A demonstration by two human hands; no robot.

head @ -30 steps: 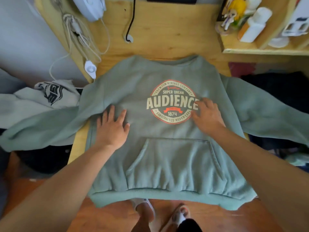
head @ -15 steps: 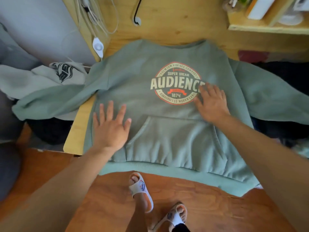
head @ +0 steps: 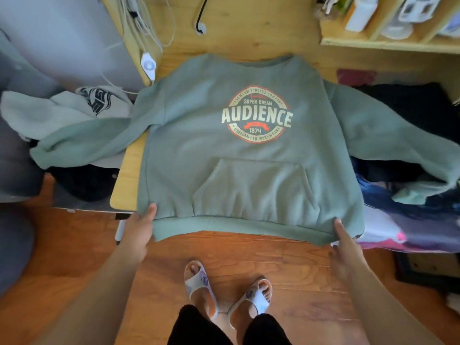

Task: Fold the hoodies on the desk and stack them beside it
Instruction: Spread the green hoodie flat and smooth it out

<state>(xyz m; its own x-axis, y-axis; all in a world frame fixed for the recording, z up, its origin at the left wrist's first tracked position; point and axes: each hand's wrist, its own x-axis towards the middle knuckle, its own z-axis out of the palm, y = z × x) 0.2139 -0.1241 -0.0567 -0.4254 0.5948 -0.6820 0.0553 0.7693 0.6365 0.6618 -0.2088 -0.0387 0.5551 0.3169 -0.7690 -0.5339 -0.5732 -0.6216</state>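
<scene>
A sage-green hoodie (head: 199,145) with an "AUDIENCE" print lies face up on the wooden desk (head: 249,36), its hem hanging over the front edge and both sleeves spread sideways. My left hand (head: 139,227) pinches the hem's left corner, thumb on top. My right hand (head: 344,241) holds the hem's right corner the same way. A pale grey hoodie (head: 62,108) with a black print lies crumpled to the left, beside the desk.
Dark clothes (head: 408,105) are piled at the desk's right, with more fabric (head: 398,220) below them. White cables and a switch (head: 148,64) hang at the desk's left edge. A shelf (head: 388,43) with bottles stands back right. My sandalled feet (head: 224,295) are on the wooden floor.
Both hands slid off the hoodie's chest down to the hem and took hold of its two bottom corners. The view has pulled back.
</scene>
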